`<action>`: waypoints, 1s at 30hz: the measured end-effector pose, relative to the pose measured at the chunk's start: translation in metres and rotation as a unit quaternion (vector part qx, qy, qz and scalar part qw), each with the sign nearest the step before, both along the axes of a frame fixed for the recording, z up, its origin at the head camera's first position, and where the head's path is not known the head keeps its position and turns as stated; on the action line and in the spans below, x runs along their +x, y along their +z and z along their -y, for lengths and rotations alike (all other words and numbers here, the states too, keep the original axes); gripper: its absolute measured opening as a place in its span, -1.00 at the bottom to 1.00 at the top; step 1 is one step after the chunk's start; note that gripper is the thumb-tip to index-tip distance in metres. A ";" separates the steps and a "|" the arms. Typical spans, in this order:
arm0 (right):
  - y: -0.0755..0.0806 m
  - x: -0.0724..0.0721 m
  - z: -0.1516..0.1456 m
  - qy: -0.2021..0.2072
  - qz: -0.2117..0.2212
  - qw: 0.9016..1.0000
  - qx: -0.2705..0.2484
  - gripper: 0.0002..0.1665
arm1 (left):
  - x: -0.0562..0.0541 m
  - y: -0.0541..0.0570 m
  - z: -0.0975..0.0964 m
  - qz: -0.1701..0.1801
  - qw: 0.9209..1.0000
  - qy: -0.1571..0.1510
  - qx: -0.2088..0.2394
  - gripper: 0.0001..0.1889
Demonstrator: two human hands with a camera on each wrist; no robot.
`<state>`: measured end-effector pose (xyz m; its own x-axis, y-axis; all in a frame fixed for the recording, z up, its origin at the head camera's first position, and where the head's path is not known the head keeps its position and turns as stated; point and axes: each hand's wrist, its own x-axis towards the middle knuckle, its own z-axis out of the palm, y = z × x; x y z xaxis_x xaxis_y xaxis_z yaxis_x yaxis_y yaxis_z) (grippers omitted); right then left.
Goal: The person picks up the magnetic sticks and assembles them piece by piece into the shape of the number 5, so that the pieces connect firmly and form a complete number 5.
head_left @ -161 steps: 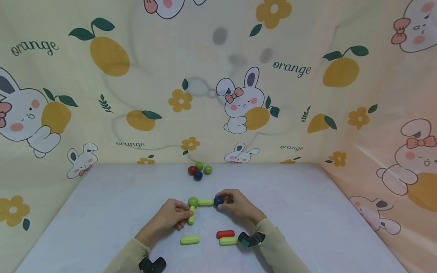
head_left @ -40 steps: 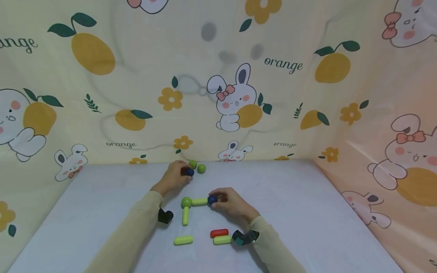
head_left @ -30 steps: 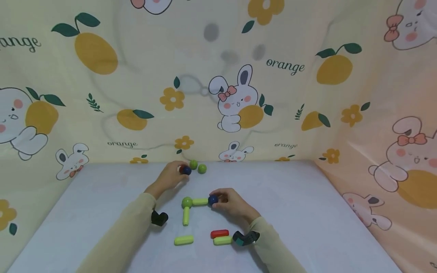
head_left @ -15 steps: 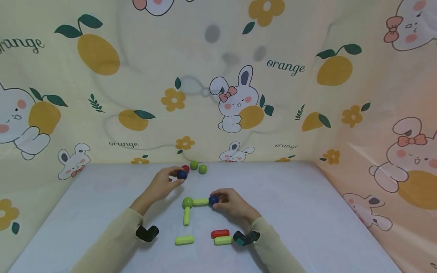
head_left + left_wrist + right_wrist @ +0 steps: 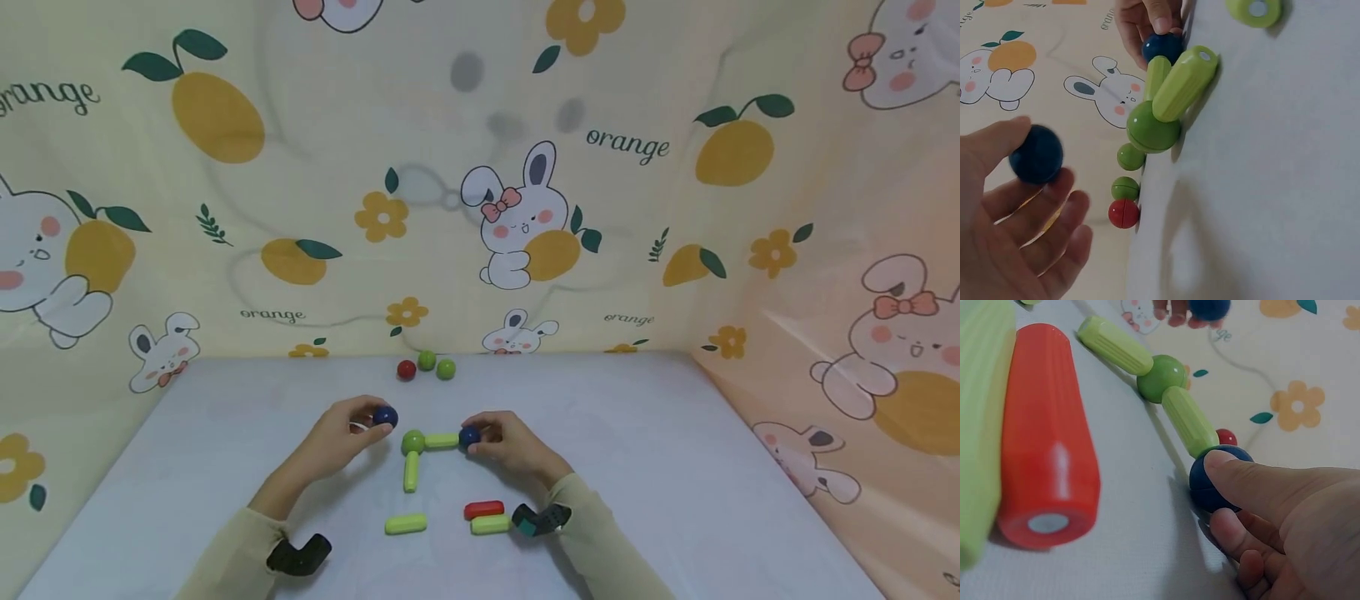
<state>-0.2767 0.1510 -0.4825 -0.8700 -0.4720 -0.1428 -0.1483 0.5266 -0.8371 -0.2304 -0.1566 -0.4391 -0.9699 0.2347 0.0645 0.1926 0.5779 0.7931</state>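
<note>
My left hand [image 5: 337, 437] pinches a dark blue ball [image 5: 1036, 154] between thumb and fingers, raised above the table left of the joined pieces. Those pieces form a corner: a green ball [image 5: 413, 442] with one yellow-green stick [image 5: 411, 472] pointing toward me and another yellow-green stick [image 5: 442, 442] running right. At that second stick's right end sits another dark blue ball [image 5: 1210, 487], which my right hand [image 5: 517, 446] grips with thumb on top and fingers beneath. In the left wrist view, the near stick's free end shows a round silvery disc.
A red ball [image 5: 406, 369] and two green balls, one of them a green ball [image 5: 446, 368], lie at the table's back. Nearer me are a loose yellow-green stick [image 5: 406, 524] and a red stick [image 5: 483, 509] beside another yellow-green stick [image 5: 491, 524]. A printed cloth [image 5: 450, 275] hangs behind.
My left hand let go of the near stick, reached to the back balls and picked up the blue one, bringing it nearer. The red ball shifted slightly left. My right hand stays on its ball.
</note>
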 end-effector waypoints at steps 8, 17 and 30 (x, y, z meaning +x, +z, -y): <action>0.004 0.003 0.000 0.011 -0.006 1.000 0.008 -0.49 | 0.016 -0.002 0.001 0.042 0.999 -0.027 -0.012 -0.66; 0.012 0.008 0.001 0.013 -0.022 0.999 0.025 -0.52 | 0.022 0.000 0.002 0.052 0.995 -0.084 -0.014 -0.60; 0.042 0.032 0.030 0.034 -0.112 0.993 0.018 -0.55 | 0.025 -0.001 0.005 0.071 0.988 -0.125 -0.048 -0.65</action>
<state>-0.2451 0.1212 -0.4406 -0.8478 -0.5293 0.0322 -0.3649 0.5383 -0.7596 -0.2056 -0.1619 -0.4398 -0.8780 0.4674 -0.1031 0.2295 0.6000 0.7664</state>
